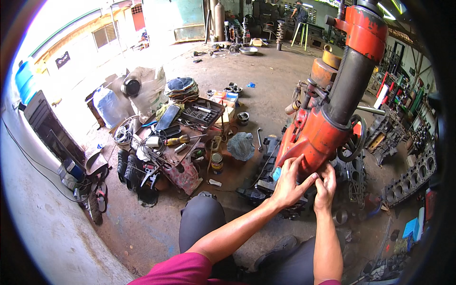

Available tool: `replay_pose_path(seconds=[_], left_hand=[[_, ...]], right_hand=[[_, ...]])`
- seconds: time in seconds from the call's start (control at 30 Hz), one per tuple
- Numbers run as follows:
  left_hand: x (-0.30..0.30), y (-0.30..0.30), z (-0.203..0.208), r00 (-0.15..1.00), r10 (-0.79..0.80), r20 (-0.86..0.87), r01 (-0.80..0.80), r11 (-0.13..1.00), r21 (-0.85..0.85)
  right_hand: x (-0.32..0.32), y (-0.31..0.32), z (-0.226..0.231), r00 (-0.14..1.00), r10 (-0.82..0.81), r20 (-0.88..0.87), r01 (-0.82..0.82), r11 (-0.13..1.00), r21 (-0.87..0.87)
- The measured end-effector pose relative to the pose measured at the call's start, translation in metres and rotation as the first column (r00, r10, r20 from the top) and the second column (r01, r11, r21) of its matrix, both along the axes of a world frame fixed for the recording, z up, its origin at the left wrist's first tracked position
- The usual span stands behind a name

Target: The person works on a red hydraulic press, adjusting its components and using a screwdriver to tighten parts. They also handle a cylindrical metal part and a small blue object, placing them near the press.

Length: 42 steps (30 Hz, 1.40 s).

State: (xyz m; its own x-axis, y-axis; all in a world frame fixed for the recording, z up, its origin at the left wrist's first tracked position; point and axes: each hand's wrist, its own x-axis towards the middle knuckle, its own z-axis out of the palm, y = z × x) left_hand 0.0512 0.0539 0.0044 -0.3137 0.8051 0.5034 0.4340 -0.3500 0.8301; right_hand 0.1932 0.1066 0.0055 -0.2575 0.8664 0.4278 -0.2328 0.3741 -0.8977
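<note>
A big red machine [313, 142] with a dark upright column [352, 85] and a black handwheel [355, 138] stands in front of me on the right, leaning in the picture. My left hand [289, 184] lies against its lower red casing, fingers stretched and thumb reaching toward the other hand. Right beside it, my right hand [324, 187] is curled at the casing's lower end, fingertips together. Whatever those fingertips hold, if anything, is hidden. A bit of light blue material [277, 174] shows next to my left hand. Dark metal parts lie beneath the machine, partly covered by my hands.
To the left, a low pile holds a tool tray [202, 114], a yellow-handled screwdriver [183, 139], stacked cloths [181, 89] and cables. A can [216, 163], a clear plastic bag [241, 146] and a wrench [259, 137] are nearer. Engine blocks [411, 178] line the right. A person [299, 13] stands far back.
</note>
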Motion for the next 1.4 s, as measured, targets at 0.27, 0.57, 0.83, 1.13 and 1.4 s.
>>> replay_pose_path(seconds=[0.27,0.57,0.83,1.13,1.4], left_hand=[[0.0000,0.0010,-0.0022,1.000,0.003,-0.009,-0.003,1.000,-0.009],[-0.0006,-0.0019,0.0038,0.994,-0.069,0.089,0.075,0.995,-0.068],[-0.0005,-0.0008,0.0028,0.996,-0.056,0.073,0.060,0.997,-0.046],[-0.0008,-0.0016,0.0037,0.996,-0.059,0.073,0.062,0.997,-0.048],[-0.0009,-0.0022,0.0043,0.996,-0.058,0.071,0.062,0.996,-0.062]], right_hand=[[-0.0016,-0.0032,0.0037,1.000,0.017,0.014,-0.017,0.999,-0.032],[-0.0013,-0.0013,0.0025,1.000,0.011,-0.009,-0.011,1.000,0.006],[-0.0027,-0.0028,0.0026,1.000,-0.019,0.019,0.020,0.999,-0.036],[-0.0019,-0.0022,0.0018,1.000,-0.017,0.024,0.018,0.999,-0.031],[-0.0001,-0.0010,0.0012,1.000,0.004,0.006,-0.004,1.000,-0.015]])
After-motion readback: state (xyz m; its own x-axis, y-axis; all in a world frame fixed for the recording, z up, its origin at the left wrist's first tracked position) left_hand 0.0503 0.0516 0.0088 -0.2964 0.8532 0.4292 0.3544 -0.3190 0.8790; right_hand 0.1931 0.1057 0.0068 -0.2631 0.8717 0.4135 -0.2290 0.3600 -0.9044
